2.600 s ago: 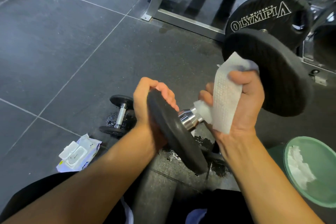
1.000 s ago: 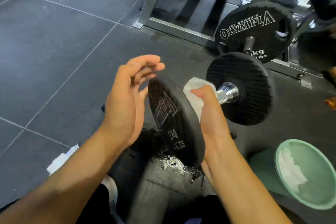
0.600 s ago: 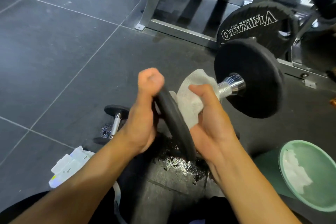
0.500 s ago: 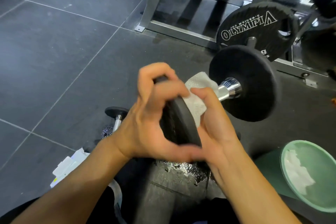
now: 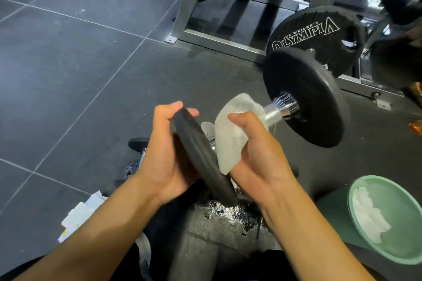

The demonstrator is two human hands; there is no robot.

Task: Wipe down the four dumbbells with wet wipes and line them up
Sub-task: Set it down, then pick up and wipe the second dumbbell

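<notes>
Floor (image 5: 68,75): dark tiles on the left, dark rubber mat on the right. Grey steel rack (image 5: 185,11) stands at the top of the view, on the floor. Black plate marked "OLYMPIA" (image 5: 315,29) sits upright at the rack, top right.

Dumbbell (image 5: 272,114) is off the floor, held between both hands at centre and tilted: far plate (image 5: 303,98) is up and to the right, in front of the OLYMPIA plate. Near plate (image 5: 201,157) is low and seen almost edge-on. Chrome knurled handle shows only between the wipe and the far plate.

Green bin (image 5: 402,217) is at lower right, beside the right forearm, with crumpled white wipes (image 5: 367,217) inside.

Left hand (image 5: 164,153): palm against the outer face of the near plate, fingers curled over its top rim, gripping it.

Right hand (image 5: 258,157): wrapped round the handle just inside the near plate, with the wet wipe (image 5: 230,134) between palm and metal and the thumb pressed on top of the wipe. Loose wipe ends stick out above and below the fist.

Wipes pack (image 5: 80,214) lies on the floor at lower left, partly hidden by the left forearm.

Second dumbbell (image 5: 138,143) is on the floor behind the left wrist, mostly hidden.

Wet patch (image 5: 228,210) shines on the mat directly under the held dumbbell.
</notes>
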